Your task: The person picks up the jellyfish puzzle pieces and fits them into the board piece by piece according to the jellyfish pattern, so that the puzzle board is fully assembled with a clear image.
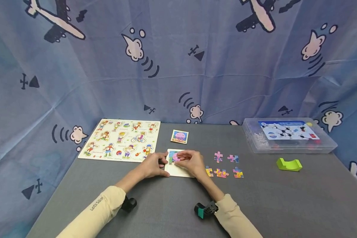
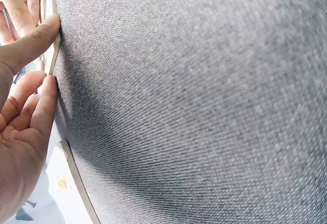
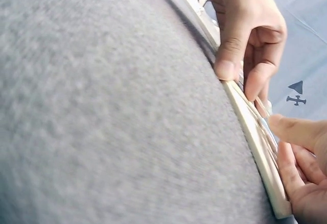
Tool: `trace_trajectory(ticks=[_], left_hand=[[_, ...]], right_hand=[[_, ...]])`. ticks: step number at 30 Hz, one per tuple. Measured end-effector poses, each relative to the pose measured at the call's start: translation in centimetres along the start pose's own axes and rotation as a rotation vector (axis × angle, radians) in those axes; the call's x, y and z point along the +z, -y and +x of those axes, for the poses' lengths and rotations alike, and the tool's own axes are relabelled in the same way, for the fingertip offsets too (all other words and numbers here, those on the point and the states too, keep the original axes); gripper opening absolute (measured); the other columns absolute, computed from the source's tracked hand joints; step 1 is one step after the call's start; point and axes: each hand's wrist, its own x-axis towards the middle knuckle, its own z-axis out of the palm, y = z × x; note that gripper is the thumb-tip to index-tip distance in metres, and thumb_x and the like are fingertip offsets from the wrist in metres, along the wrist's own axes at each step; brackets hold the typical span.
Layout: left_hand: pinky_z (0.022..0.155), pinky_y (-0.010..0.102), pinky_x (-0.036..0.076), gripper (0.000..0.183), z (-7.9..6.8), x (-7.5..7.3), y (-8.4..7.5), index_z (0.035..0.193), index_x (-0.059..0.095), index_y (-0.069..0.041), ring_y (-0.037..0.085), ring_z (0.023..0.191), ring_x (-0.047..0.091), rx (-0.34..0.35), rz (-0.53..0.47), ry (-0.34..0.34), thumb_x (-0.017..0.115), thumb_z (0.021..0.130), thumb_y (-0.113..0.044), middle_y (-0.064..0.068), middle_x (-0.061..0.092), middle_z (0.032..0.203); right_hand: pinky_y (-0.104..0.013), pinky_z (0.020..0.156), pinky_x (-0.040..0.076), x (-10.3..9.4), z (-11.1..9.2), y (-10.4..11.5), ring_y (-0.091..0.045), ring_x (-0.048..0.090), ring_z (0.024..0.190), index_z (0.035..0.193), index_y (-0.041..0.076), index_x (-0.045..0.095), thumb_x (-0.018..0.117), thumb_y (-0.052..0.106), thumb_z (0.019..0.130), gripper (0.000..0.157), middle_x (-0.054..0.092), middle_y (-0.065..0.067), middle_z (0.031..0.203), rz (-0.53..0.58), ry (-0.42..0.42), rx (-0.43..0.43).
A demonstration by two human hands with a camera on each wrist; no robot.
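Note:
A small square puzzle tray (image 1: pixel 175 171) lies on the grey table, with blue-green pieces (image 1: pixel 171 156) fitted at its upper left. My left hand (image 1: pixel 153 166) grips the tray's left side, thumb at the near corner and fingers higher along the edge. Over the tray, my right hand (image 1: pixel 193 162) pinches a pink puzzle piece (image 1: pixel 176 157) beside the fitted ones; its fingers partly hide it. In the right wrist view, the tray's pale edge (image 3: pixel 250 127) runs between both hands. Several loose puzzle pieces (image 1: pixel 221 173) lie right of the right hand.
A finished jellyfish picture (image 1: pixel 179 136) sits behind the tray. To the left lies a large board of children's figures (image 1: pixel 123 140). At the back right stands a clear plastic box (image 1: pixel 288 135), with a lime-green curved block (image 1: pixel 289 164) in front. A patterned curtain (image 1: pixel 178 59) hangs behind.

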Motion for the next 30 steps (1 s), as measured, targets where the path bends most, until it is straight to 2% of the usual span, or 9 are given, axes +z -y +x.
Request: trace_trajectory(ticks=[3, 7, 10, 13, 16, 20, 26, 27, 30], left_hand=[[0.077, 0.019, 0.055, 0.046, -0.04, -0.02, 0.06, 0.102, 0.068, 0.005, 0.020, 0.097, 0.066, 0.011, 0.009, -0.004, 0.090, 0.064, -0.010, 0.018, 0.052, 0.137], [0.077, 0.019, 0.055, 0.033, -0.08, 0.00, 0.09, 0.086, 0.068, 0.000, 0.022, 0.100, 0.065, 0.022, 0.008, -0.014, 0.090, 0.063, -0.009, 0.019, 0.048, 0.140], [0.077, 0.019, 0.055, 0.036, -0.06, 0.01, 0.02, 0.089, 0.068, 0.002, 0.022, 0.100, 0.065, 0.020, -0.003, -0.018, 0.090, 0.062, -0.008, 0.019, 0.049, 0.139], [0.077, 0.019, 0.055, 0.056, 0.01, 0.04, 0.00, 0.110, 0.064, 0.009, 0.023, 0.097, 0.066, 0.022, -0.014, -0.012, 0.090, 0.063, -0.008, 0.020, 0.060, 0.125], [0.077, 0.020, 0.055, 0.057, 0.02, 0.07, 0.01, 0.111, 0.064, 0.010, 0.023, 0.099, 0.065, 0.020, -0.019, -0.011, 0.090, 0.063, -0.007, 0.020, 0.060, 0.125], [0.078, 0.019, 0.055, 0.043, -0.03, 0.08, -0.03, 0.098, 0.068, 0.007, 0.024, 0.103, 0.064, 0.015, -0.025, -0.012, 0.090, 0.063, -0.007, 0.020, 0.053, 0.135], [0.077, 0.019, 0.055, 0.054, -0.07, 0.10, -0.04, 0.109, 0.065, 0.009, 0.021, 0.097, 0.066, 0.021, -0.015, -0.008, 0.089, 0.063, -0.007, 0.021, 0.056, 0.131], [0.077, 0.019, 0.055, 0.051, -0.07, 0.11, -0.06, 0.106, 0.066, 0.008, 0.020, 0.097, 0.065, 0.018, -0.010, -0.009, 0.089, 0.063, -0.008, 0.020, 0.054, 0.134], [0.078, 0.019, 0.055, 0.065, -0.06, 0.08, -0.09, 0.119, 0.061, 0.009, 0.018, 0.095, 0.066, 0.010, -0.008, -0.006, 0.089, 0.064, -0.008, 0.019, 0.061, 0.125]], right_hand=[[-0.022, 0.062, 0.057, 0.32, 0.02, 0.10, -0.024, 0.070, 0.073, 0.091, -0.005, 0.072, 0.083, -0.006, 0.068, 0.025, 0.072, -0.016, 0.083, -0.041, -0.006, -0.018], [-0.021, 0.061, 0.057, 0.66, 0.03, 0.22, -0.022, 0.070, 0.071, 0.089, -0.004, 0.073, 0.082, -0.007, 0.068, 0.024, 0.072, -0.015, 0.081, -0.069, -0.001, -0.018], [-0.021, 0.062, 0.057, 0.81, -0.01, 0.24, -0.023, 0.070, 0.071, 0.089, -0.005, 0.073, 0.082, -0.007, 0.067, 0.024, 0.072, -0.015, 0.080, -0.087, -0.002, -0.019], [-0.020, 0.061, 0.057, 0.86, -0.12, 0.21, -0.021, 0.070, 0.070, 0.089, -0.004, 0.073, 0.082, -0.006, 0.067, 0.023, 0.072, -0.015, 0.080, -0.115, -0.008, -0.029], [-0.019, 0.061, 0.057, 0.89, -0.21, 0.27, -0.019, 0.070, 0.069, 0.089, -0.003, 0.073, 0.083, -0.004, 0.068, 0.023, 0.072, -0.013, 0.080, -0.148, -0.011, -0.030], [-0.019, 0.062, 0.057, 0.89, -0.31, 0.46, -0.016, 0.070, 0.070, 0.089, -0.001, 0.074, 0.083, -0.003, 0.068, 0.023, 0.073, -0.011, 0.080, -0.169, -0.010, -0.019], [-0.021, 0.062, 0.057, 0.85, -0.37, 0.57, -0.017, 0.070, 0.070, 0.090, -0.001, 0.074, 0.083, -0.003, 0.068, 0.024, 0.073, -0.010, 0.080, -0.169, -0.006, -0.013], [-0.021, 0.062, 0.057, 0.83, -0.37, 0.58, -0.017, 0.070, 0.070, 0.089, -0.001, 0.074, 0.083, -0.003, 0.067, 0.024, 0.073, -0.010, 0.080, -0.170, -0.006, -0.014], [-0.020, 0.062, 0.057, 0.77, -0.34, 0.62, -0.017, 0.069, 0.069, 0.089, -0.001, 0.073, 0.084, -0.004, 0.067, 0.025, 0.072, -0.010, 0.079, -0.170, -0.010, -0.014]])
